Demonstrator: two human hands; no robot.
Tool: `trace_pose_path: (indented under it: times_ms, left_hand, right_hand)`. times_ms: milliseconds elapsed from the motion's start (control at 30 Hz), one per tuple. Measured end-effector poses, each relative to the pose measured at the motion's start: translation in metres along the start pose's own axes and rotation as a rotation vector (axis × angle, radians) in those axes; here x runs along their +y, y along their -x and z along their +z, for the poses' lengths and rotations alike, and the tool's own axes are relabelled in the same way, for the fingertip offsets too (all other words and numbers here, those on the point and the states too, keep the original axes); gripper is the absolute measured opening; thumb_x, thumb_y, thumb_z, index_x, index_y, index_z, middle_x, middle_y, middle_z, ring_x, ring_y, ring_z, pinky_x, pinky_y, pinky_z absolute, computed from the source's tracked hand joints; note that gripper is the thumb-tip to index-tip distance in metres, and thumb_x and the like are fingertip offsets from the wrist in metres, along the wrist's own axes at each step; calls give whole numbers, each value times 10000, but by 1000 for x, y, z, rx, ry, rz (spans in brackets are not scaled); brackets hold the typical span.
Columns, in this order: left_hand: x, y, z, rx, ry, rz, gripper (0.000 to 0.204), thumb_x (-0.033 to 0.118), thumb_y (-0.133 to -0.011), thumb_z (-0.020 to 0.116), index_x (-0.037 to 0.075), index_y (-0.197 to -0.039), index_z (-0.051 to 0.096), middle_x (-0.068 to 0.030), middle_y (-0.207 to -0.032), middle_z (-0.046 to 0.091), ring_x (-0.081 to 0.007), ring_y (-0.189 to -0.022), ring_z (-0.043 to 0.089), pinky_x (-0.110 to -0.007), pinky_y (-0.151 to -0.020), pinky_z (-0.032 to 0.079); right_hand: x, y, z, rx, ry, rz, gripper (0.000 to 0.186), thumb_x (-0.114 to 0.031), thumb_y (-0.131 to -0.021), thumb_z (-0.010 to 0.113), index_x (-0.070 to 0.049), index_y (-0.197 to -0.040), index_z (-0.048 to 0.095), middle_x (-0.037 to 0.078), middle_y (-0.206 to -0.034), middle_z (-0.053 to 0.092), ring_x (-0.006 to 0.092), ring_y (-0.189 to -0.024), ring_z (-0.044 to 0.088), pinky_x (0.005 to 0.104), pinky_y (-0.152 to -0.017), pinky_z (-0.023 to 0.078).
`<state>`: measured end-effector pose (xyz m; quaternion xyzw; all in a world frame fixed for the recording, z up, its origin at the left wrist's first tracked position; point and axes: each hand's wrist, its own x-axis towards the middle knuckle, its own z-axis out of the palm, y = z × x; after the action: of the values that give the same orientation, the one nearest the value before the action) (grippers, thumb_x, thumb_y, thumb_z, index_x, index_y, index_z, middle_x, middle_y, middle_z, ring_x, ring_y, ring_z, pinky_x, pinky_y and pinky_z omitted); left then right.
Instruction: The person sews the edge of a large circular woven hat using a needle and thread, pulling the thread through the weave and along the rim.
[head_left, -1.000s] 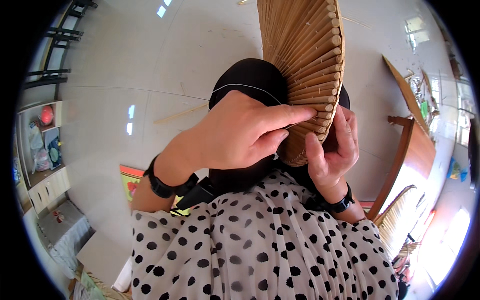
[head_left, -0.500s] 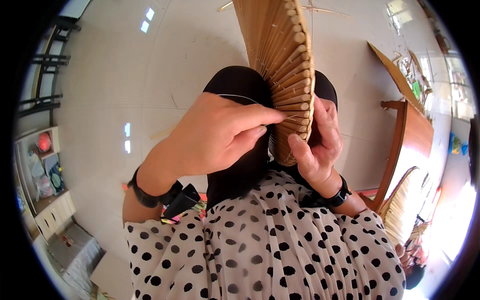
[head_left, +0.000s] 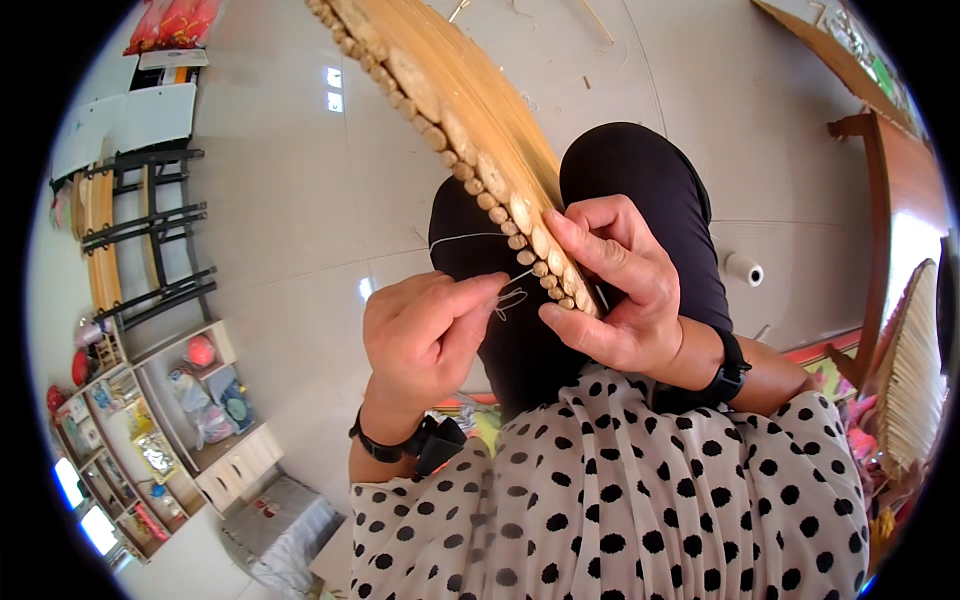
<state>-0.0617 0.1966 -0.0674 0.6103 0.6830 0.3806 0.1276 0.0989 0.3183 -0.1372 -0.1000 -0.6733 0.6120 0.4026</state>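
The bamboo mat [head_left: 470, 130] was a row of pale, round-ended slats bound edge to edge. The right hand [head_left: 610, 285] had its grip clamped on the mat's lower end. Just left of that end, the left hand [head_left: 425, 335] pinched a thin white thread [head_left: 512, 296].

Bamboo-strip mat [head_left: 450, 110]: tan slats bound edge to edge, tilted, lower end clasped between right fingers [head_left: 590, 250] | white thread [head_left: 510, 290]: thin, looped, pinched by left fingers [head_left: 470, 295] just beside mat edge

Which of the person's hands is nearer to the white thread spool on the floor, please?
The right. The right hand grips the bamboo mat's lower edge, a short way left of the spool. The left hand pinches the thread farther left, beyond the mat.
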Motion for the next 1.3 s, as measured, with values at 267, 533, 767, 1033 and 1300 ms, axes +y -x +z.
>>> trace_pose_path:
  times_ms: [267, 533, 767, 1033, 1300]
  left_hand:
    - [9, 1, 7, 78, 9, -6, 216, -104, -765, 701, 2, -953, 704, -32, -564, 510, -153, -464, 488, -272, -445, 356]
    - [8, 1, 16, 124, 31, -5, 188, -106, -772, 693, -12, -934, 695, -42, -576, 520, -161, -468, 482, -279, -446, 342]
    - [9, -3, 18, 138, -6, 5, 168, -94, -766, 700, -12, -912, 688, -50, -578, 523, -171, -471, 492, -282, -447, 346]
    - [13, -5, 12, 90, 7, -4, 165, -79, -781, 700, -6, -928, 687, -53, -575, 524, -172, -464, 493, -286, -442, 349]
    - [5, -3, 7, 36, 58, 65, 205, -83, -787, 701, -2, -973, 679, -43, -575, 524, -173, -454, 471, -289, -433, 338]
  right_hand:
    - [-3, -1, -3, -26, 2, -42, 652, -44, -732, 765, 15, -1354, 582, 133, -1135, 519, 177, -921, 556, 273, -794, 467]
    - [-3, 0, -3, 25, -15, -32, 638, -36, -721, 769, -17, -1339, 609, 113, -1090, 524, 172, -883, 558, 274, -761, 483]
    - [-6, 0, -5, 10, -2, -21, 645, -32, -731, 763, -1, -1352, 592, 120, -1129, 526, 170, -915, 561, 271, -807, 474]
    - [-9, -4, -1, 61, 5, -32, 630, -32, -708, 761, -47, -1325, 631, 104, -1045, 532, 179, -856, 567, 277, -730, 498]
    - [-17, -4, 0, 84, 22, -21, 588, -67, -702, 781, -25, -1274, 653, 109, -1013, 549, 189, -826, 586, 286, -699, 508]
